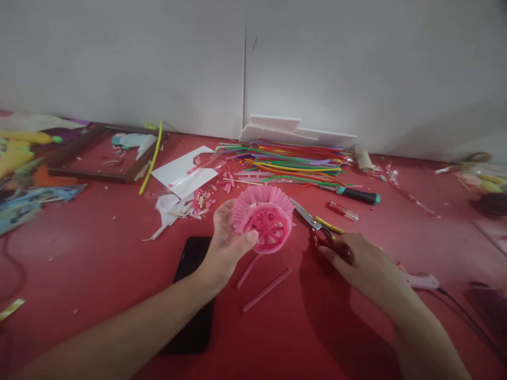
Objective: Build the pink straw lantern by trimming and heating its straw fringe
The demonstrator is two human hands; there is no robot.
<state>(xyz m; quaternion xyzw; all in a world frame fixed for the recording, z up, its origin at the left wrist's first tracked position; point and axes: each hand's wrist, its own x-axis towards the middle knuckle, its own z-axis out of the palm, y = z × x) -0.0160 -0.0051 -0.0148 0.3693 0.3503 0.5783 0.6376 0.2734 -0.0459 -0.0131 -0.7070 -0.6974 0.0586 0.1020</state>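
Note:
A round pink craft piece (270, 228) with a pleated paper fan rim and a wheel-like lattice is held up in my left hand (229, 243), thumb across its front edge. My right hand (356, 258) is closed on the red handles of scissors (307, 215), whose blades point up and left toward the pink piece. Just below the piece, two pink sticks (267, 289) lie on the red table (269, 343). A yellow stick (329, 225) lies by the scissors, partly behind my right hand.
Colored pipe cleaners (297, 161) spread at the back, with a cutter (359, 195) and a red-clear tube (343, 210) nearby. Pink scraps (202, 203) lie left. A black phone (194, 322) is under my left forearm. A glue gun (422, 281) sits right, a brown frame (95, 177) far left.

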